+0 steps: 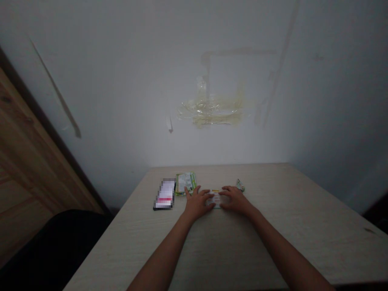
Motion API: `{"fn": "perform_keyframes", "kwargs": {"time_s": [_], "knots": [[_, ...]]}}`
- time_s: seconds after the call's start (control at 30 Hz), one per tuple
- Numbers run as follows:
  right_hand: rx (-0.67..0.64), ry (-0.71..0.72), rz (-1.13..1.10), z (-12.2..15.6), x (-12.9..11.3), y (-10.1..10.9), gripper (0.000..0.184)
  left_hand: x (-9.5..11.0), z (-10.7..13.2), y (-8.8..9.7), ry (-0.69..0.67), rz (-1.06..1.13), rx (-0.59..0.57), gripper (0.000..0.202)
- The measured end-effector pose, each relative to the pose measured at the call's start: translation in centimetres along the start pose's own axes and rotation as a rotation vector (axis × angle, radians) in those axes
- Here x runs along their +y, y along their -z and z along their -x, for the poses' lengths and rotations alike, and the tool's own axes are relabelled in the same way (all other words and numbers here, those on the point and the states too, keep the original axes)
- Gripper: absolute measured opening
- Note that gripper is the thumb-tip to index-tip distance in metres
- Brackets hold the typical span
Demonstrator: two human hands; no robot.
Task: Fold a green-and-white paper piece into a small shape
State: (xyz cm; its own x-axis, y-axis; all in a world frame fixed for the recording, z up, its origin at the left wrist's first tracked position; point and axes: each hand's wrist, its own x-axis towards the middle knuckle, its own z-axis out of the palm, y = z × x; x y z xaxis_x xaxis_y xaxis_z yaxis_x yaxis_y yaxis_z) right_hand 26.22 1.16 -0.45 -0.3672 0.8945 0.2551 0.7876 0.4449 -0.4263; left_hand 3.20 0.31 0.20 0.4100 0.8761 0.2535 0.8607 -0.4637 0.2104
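A small flat printed card (pixel 216 199), pale with coloured print, lies on the table between my two hands. My left hand (pixel 197 205) has its fingertips and thumb at the card's left edge. From the other side, my right hand (pixel 237 200) holds the right edge with curled fingers. The fingers cover part of the card on both sides. Just beyond my left hand lies a green and white printed packet (pixel 185 182). A crumpled green and white piece of wrapper (pixel 240 185) lies beyond my right hand.
A phone (pixel 165 195) with a lit, pixelated screen lies at the left. The pale wooden table (pixel 273 182) meets a wall (pixel 127 81) bearing strips of clear tape (pixel 216 111). A dark chair-like shape (pixel 60 246) and wooden panelling (pixel 36 173) stand at the left.
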Motion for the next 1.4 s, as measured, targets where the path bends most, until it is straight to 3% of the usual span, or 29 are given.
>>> {"fn": "perform_keyframes", "kwargs": {"time_s": [0.37, 0.43, 0.57, 0.63, 0.93, 1.4], "knots": [[0.026, 0.014, -0.085, 0.4, 0.9, -0.6, 0.062, -0.2, -0.1, -0.5, 0.010, 0.023, 0.018, 0.039], [0.045, 0.006, -0.140, 0.2, 1.2, -0.8, 0.054, -0.1, -0.1, -0.4, 0.009, 0.015, 0.013, 0.039], [0.076, -0.007, -0.271, -0.1, 1.8, -1.0, 0.020, -0.1, -0.1, -0.2, 0.011, 0.023, 0.006, 0.040], [0.084, -0.005, -0.299, -0.2, 2.0, -1.0, 0.017, 0.0, 0.0, -0.1, 0.014, 0.027, 0.004, 0.040], [0.067, -0.014, -0.197, 0.2, 1.2, -0.8, 0.013, 0.2, 0.0, 0.2, 0.014, -0.009, -0.011, 0.041], [0.186, -0.105, -0.043, -1.0, 1.0, -1.9, 0.018, 0.2, 0.0, 0.3, 0.006, -0.012, -0.016, 0.041]]}}
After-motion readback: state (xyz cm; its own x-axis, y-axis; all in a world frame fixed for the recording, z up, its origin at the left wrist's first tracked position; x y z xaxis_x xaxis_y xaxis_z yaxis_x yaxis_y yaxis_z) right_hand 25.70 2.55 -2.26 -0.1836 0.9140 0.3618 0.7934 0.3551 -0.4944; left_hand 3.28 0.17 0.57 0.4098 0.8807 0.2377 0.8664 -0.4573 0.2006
